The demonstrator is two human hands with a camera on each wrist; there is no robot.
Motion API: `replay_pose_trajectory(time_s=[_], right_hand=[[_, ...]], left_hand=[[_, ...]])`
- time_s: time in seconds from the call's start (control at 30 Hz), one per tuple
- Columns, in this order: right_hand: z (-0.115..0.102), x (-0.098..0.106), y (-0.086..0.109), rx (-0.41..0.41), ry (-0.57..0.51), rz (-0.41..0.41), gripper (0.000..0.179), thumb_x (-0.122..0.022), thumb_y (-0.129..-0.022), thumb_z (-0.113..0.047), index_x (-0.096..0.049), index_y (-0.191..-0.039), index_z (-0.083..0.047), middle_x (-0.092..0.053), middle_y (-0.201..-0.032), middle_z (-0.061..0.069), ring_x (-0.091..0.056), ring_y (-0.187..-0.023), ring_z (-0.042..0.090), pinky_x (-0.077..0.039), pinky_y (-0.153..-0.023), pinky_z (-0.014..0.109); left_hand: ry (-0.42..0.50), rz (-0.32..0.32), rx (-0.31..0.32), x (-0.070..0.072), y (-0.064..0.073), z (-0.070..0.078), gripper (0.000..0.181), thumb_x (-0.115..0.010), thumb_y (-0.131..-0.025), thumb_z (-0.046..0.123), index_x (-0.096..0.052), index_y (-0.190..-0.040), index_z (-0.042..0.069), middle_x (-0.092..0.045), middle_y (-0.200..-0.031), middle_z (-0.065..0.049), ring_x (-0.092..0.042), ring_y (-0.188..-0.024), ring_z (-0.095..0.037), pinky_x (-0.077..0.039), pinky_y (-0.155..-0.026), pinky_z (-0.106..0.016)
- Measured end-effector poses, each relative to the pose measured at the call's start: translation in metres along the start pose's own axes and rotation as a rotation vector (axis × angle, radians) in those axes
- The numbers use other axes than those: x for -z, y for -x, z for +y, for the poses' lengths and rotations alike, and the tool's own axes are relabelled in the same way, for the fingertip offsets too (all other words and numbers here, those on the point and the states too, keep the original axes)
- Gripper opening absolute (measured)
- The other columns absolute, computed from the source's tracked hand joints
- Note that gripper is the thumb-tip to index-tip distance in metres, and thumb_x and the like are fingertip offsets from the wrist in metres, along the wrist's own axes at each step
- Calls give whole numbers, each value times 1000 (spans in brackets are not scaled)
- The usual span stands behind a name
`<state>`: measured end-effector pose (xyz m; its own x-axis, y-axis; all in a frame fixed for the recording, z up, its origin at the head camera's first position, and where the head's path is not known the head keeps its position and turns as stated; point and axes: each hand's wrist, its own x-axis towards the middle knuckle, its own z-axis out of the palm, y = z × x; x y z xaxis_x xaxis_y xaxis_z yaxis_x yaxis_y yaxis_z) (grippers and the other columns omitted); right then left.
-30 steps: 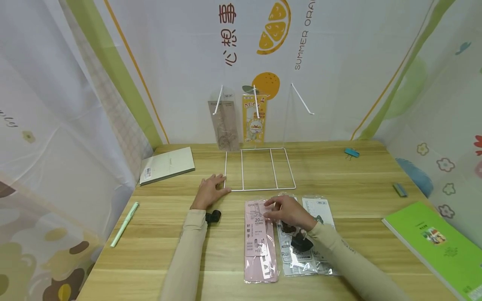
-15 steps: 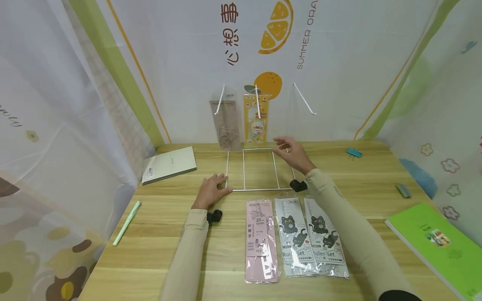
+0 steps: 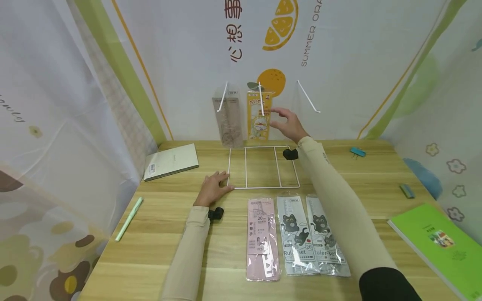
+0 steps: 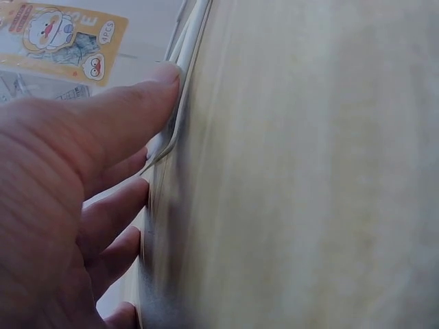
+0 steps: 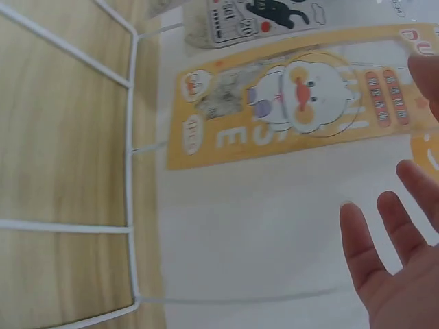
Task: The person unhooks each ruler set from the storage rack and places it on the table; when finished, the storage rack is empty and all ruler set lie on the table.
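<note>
- "DUCK" and "4PCS" mark the yellow packet (image 3: pixel 259 127) on the middle hook (image 3: pixel 261 100).
- Cat packets (image 3: pixel 297 230) on the desk (image 3: pixel 226 259) read "Ruler-set".
- My right hand (image 3: pixel 289 124), lower before, is up beside the yellow packet, fingers apart; touching or not, I can't tell.
- My left hand (image 3: pixel 211 189), fingers apart, still touches the white rack (image 3: pixel 267 187).

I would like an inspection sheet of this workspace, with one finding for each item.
Surface: wood-grain table, wire rack standing on it.
Job's things: duck packet and grey-brown packet hang; pink packet and two cat packets lie flat.
Clutter: green book, pale notebook, green pen, blue clip, small teal object.
Grippers: left hand touches the rack near one corner; right hand, fingers apart, beside the duck packet, contact unclear.
Cables: nothing seen.
Surroundings: printed cloth behind and at both sides.
</note>
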<state>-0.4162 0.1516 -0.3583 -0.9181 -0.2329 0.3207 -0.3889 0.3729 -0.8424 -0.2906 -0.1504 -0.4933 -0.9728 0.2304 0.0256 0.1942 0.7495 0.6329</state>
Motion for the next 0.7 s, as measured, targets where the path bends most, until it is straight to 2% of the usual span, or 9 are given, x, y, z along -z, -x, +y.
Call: replay_pose_trajectory(time_s=[0.2,0.33,0.53,0.7], right_hand=[[-17,-5,-12,-45,-58,-26,50,-70,-94,-11,-56,-142,-5,-48,-152,14,-38,-141,36,-34,-116,53],[-20,-9,-15,-83,-125,-36,49,-68,-95,-7,-55,-142,-2,-53,-146,17,-46,-137,32,-40,-114,48],[-17,-13,-12,-78,-170,10,44,-67,-94,-4,-59,-138,-2,-62,-131,21,-62,-115,28,-50,-103,42],[-19,-15,-8,-27,-165,38,42,-70,-94,-5,-63,-135,-3,-66,-114,14,-63,-97,16,-53,-92,31]], left_hand=[[13,-3,-3,2,1,2,60,-74,-93,32,-56,-144,6,-44,-156,-13,-27,-151,-37,-3,-125,-57],[11,-9,-4,2,1,2,60,-74,-93,31,-56,-144,6,-44,-156,-13,-27,-151,-37,-3,-125,-57],[3,-13,6,-1,0,1,60,-73,-93,33,-55,-145,7,-44,-156,-12,-26,-152,-35,-4,-125,-56],[5,-2,2,-2,0,-1,60,-73,-93,33,-56,-144,7,-45,-156,-12,-27,-151,-36,-4,-125,-57]])
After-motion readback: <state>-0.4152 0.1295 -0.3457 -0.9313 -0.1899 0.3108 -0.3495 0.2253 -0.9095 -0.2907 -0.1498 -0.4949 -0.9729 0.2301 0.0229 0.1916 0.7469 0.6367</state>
